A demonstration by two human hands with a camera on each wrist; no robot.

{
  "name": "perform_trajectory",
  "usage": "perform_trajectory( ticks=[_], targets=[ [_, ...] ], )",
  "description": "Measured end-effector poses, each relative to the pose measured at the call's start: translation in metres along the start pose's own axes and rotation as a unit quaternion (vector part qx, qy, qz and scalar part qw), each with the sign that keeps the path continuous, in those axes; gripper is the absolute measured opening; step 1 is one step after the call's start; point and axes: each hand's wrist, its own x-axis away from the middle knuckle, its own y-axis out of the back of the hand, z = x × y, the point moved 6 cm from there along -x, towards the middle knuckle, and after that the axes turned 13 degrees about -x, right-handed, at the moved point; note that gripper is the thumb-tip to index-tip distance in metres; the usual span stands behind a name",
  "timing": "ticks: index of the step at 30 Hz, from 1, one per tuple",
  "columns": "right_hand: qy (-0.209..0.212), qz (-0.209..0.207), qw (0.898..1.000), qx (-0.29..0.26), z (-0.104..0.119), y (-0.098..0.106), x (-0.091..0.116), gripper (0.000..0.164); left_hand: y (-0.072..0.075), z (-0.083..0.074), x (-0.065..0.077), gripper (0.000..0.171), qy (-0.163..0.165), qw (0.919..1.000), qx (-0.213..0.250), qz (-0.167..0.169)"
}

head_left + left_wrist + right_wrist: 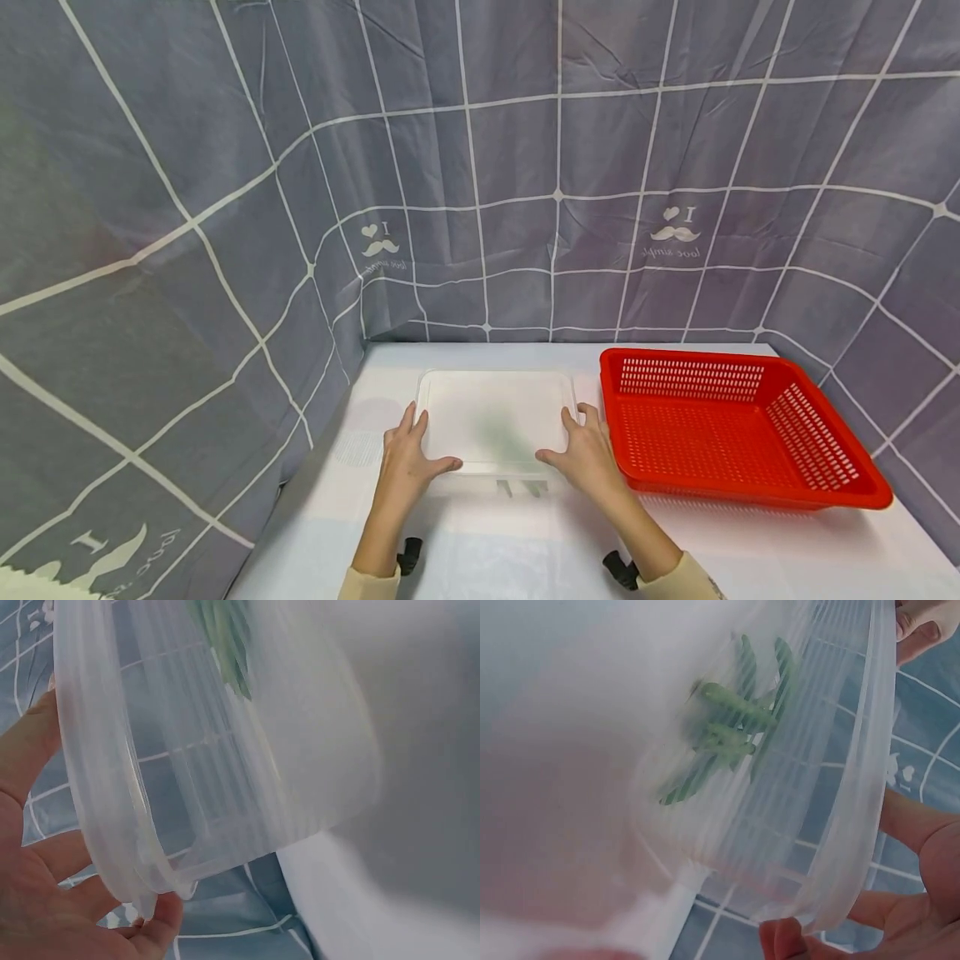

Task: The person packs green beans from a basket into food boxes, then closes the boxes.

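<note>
A clear, frosted plastic storage box with a lid stands on the white table. Through its ribbed wall in the right wrist view show long green pieces that look like vegetables; their exact kind is blurred. My left hand holds the box by the lid's rim at the left front corner, fingers along the side and thumb at the front edge. At the right front corner my right hand grips the rim likewise. In the left wrist view fingertips curl under the rim.
A red perforated plastic basket sits on the table to the right, close beside my right hand. Grey curtains with white grid lines hang behind and at both sides. The white tabletop extends in front of the box.
</note>
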Motion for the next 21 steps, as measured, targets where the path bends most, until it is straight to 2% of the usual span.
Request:
perform_trajectory(
  ticks=[12,21],
  targets=[
    [-0.009,0.025,1.000,0.014,-0.005,-0.006,-0.004,0.086,-0.009,0.010,-0.002,0.103,0.009,0.9981,0.039,0.046],
    [-0.007,0.040,0.999,0.010,-0.011,-0.008,-0.006,0.089,-0.010,0.013,-0.006,0.106,0.015,0.9966,0.036,0.073]
  ],
)
